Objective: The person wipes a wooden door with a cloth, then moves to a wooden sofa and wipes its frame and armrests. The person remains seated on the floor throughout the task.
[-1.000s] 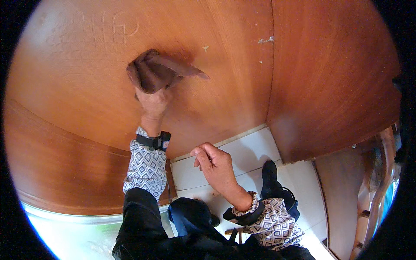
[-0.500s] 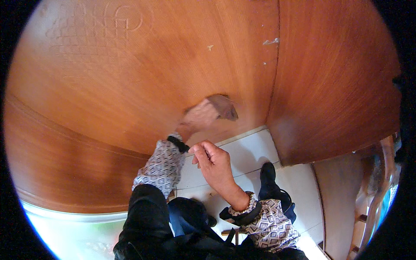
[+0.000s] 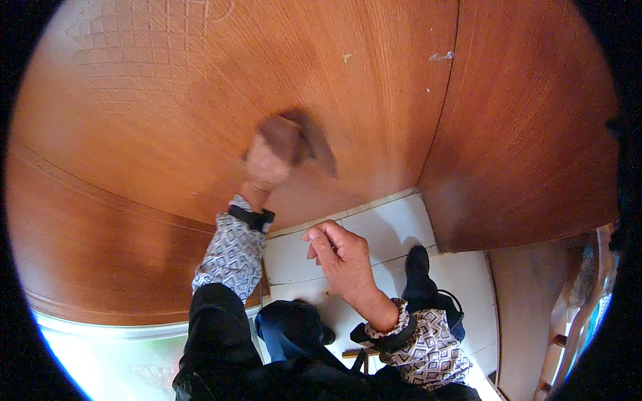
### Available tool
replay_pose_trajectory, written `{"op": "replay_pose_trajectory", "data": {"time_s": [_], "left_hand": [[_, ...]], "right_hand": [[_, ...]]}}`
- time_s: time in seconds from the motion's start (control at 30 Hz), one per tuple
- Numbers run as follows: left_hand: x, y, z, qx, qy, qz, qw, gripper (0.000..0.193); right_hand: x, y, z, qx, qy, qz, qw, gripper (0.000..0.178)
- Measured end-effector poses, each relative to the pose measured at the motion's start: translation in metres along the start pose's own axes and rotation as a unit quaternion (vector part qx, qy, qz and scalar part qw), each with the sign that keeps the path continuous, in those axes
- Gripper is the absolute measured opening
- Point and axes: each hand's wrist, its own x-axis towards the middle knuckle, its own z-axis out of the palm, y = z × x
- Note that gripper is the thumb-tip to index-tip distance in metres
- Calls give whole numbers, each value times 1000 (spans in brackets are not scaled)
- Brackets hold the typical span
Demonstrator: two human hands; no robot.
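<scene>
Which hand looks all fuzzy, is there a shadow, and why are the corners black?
In the head view, the left hand and brown cloth are blurry, the right hand much clearer; in that view, a soft shadow falls on the white floor tiles; its black corners lie outside the fisheye's round picture.

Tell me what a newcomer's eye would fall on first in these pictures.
Probably the brown cloth, blurred in the left hand at the wooden panel, up and left of centre. Next, the loosely curled right hand, lower down over the white floor tiles. The grid pattern at the panel's upper left may also stand out.
</scene>
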Motion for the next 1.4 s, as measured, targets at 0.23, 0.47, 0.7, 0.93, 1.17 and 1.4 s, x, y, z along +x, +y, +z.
{"op": "replay_pose_trajectory", "data": {"time_s": [0.23, 0.47, 0.7, 0.93, 1.17, 1.4], "left_hand": [[-64, 36, 131, 30, -195, 348, 916, 21], [-70, -16, 50, 51, -197, 252, 946, 30], [-4, -91, -134, 166, 202, -48, 964, 39], [16, -95, -163, 225, 225, -7, 948, 56], [-45, -111, -112, 138, -119, 219, 959, 30], [-81, -95, -60, 51, -258, 268, 927, 27]], "right_hand": [[2, 0, 4, 7, 2, 0, 1000, 21], [-1, 4, 12, 16, 3, -10, 1000, 21], [-1, 4, 15, 12, -7, -39, 999, 24], [-4, -12, 26, 13, -34, -1, 999, 22], [3, -84, 59, 18, -78, -33, 996, 20], [10, -85, 73, -5, -68, -30, 997, 20]]}}
